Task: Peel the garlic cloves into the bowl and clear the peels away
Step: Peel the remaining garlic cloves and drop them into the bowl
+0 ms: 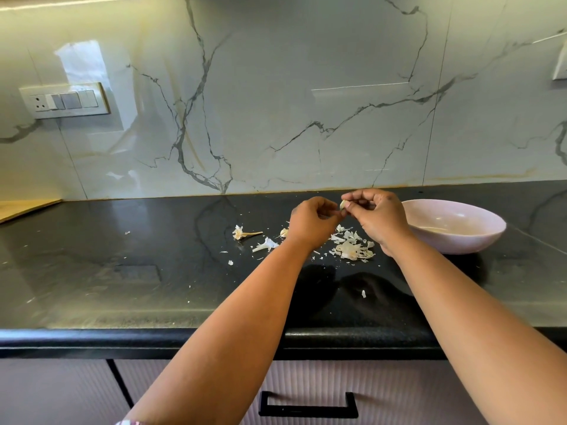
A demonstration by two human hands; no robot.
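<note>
The right hand (379,217) pinches a small, firm, slippery garlic clove (343,205); the left hand (313,222) pinches its papery, fragile skin at the tip.

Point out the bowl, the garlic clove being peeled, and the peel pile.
bowl (478,237): head view, on its outer front wall.
garlic clove (343,205): head view, on the pale tip showing between the fingers.
peel pile (352,250): head view, on the heap's middle, between the wrists.
</note>
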